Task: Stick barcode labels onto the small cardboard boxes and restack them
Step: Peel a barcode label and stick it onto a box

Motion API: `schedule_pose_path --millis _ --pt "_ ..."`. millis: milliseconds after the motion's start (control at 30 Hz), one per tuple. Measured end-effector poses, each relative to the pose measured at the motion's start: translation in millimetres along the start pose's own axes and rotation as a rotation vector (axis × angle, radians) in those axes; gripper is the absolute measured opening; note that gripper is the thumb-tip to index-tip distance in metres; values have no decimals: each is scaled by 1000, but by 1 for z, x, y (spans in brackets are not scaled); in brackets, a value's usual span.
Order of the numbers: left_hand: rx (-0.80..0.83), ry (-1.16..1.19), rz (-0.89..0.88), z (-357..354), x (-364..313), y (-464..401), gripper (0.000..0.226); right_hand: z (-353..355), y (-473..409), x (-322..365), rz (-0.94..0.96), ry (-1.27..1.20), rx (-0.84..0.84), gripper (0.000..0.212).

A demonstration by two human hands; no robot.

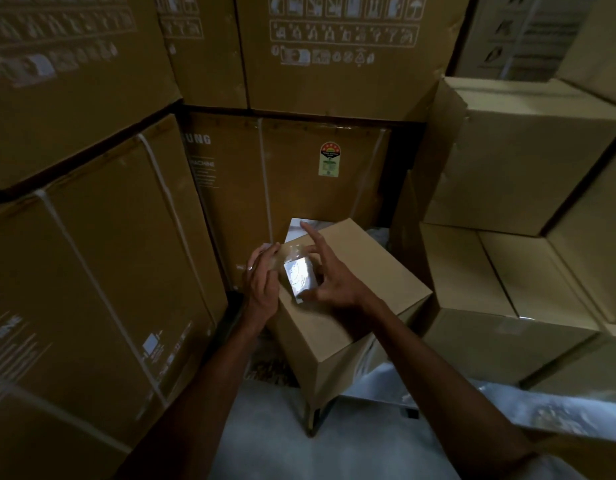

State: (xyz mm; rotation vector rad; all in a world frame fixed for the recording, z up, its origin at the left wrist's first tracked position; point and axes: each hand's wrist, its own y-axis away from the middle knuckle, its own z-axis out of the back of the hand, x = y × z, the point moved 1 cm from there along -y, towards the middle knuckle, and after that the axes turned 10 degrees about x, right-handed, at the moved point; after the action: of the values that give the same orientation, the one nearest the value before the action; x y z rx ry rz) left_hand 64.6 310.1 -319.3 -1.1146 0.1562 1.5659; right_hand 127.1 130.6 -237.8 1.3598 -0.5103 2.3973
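Observation:
A small brown cardboard box (pixel 365 271) stands tilted in the middle of the head view, on top of another box. Just above its near left corner both hands hold a shiny white label (pixel 299 277) on clear backing. My left hand (pixel 261 282) grips the left side of the clear strip. My right hand (pixel 334 278) pinches the label's right edge with thumb and lower fingers, its index finger raised. A white sheet (pixel 301 230) lies at the far left corner of the box top.
Large strapped appliance cartons (pixel 102 258) wall off the left and back. Stacks of plain cardboard boxes (pixel 514 174) fill the right. Pale floor (pixel 265 427) shows below, with a shiny plastic-wrapped item (pixel 528 407) at the lower right.

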Motion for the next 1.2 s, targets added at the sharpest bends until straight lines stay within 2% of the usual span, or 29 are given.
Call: schedule_pose_path --millis 100,233,333,433,600,667,867,1000,1133,1200 --pt "9 -8 1 2 2 0 53 8 7 -3 -143 -76 12 117" --pt "31 -22 -12 3 0 0 55 12 12 -6 -193 33 43 74" --pt "35 -6 13 3 0 0 55 8 19 -1 -184 10 37 47" --pt "45 -2 -22 6 -2 3 53 8 25 3 -192 -40 52 34" --pt "53 1 -43 9 -5 7 48 12 32 12 -180 -396 160 29" --pt "56 15 -47 10 -10 9 50 12 34 9 -178 -554 101 33" --pt "91 40 -1 11 -19 13 54 14 36 -3 -133 -954 -233 35" --pt "99 42 15 11 -21 16 55 13 33 -2 -157 -1029 -285 21" --pt "119 26 88 10 -25 13 55 13 37 1 -177 -1315 -302 39" --pt "120 12 157 11 -33 13 52 13 41 1 -200 -1329 -319 34"
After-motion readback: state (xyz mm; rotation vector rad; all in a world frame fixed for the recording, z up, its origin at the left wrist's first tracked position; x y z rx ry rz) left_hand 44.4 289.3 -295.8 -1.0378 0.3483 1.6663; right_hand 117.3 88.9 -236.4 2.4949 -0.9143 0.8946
